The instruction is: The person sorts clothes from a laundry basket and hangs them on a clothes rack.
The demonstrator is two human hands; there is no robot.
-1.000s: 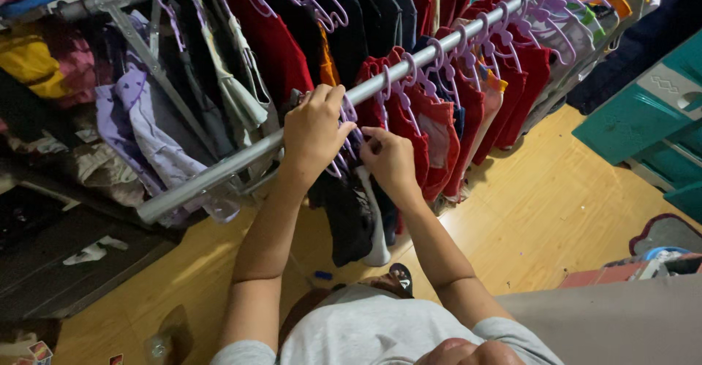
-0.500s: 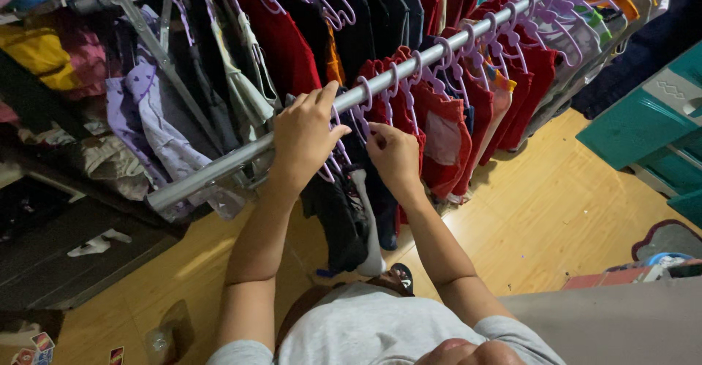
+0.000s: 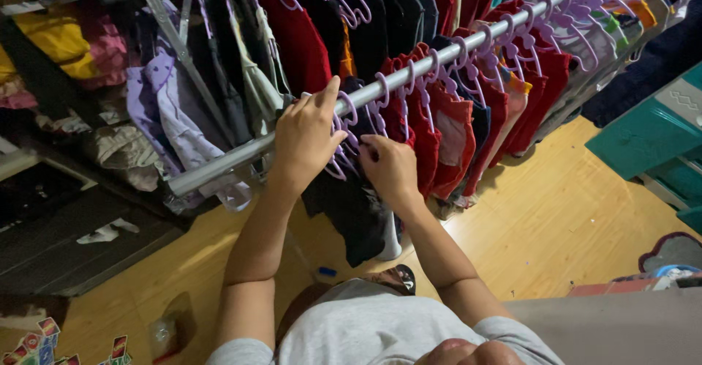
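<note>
Head view looks down past a grey shirt (image 3: 380, 328) to both arms. Right hand (image 3: 391, 168), fingers curled, pinches a lilac plastic hanger (image 3: 344, 157) bearing a dark garment (image 3: 351, 204), which hangs just left of it. Left hand (image 3: 306, 137) lies closed over the smooth metal rail (image 3: 409, 73), whose long axis runs near-left to far-right, packed with red clothes (image 3: 446, 127).

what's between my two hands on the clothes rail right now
In the head view, a cluster of lilac plastic hangers on the grey metal rail sits between the left hand and right hand, with a black garment hanging below.
</note>
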